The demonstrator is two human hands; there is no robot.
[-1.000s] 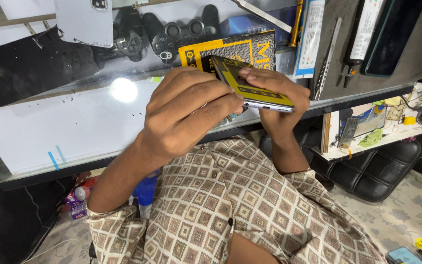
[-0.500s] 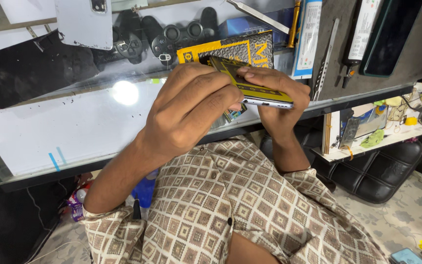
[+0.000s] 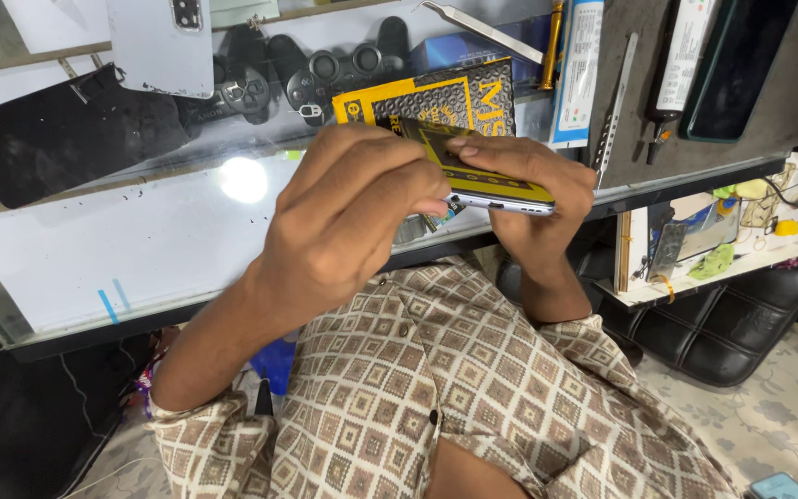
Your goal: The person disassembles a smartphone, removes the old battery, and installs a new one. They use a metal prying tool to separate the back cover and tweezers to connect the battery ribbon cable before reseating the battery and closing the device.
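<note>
My right hand [image 3: 533,199] grips the slim silver-edged phone [image 3: 501,196]; my left hand [image 3: 344,217] pinches its edge, and hard prying could crack it.

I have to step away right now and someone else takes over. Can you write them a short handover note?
Left hand: fingers closed on the near end of the phone.
Right hand: wraps the phone from the far side, holding it on edge above the glass counter.
Tweezers and game controllers lie untouched on the counter.
Done: phone in a two-handed grip.
Left: cannot tell whether it is opened.
</note>
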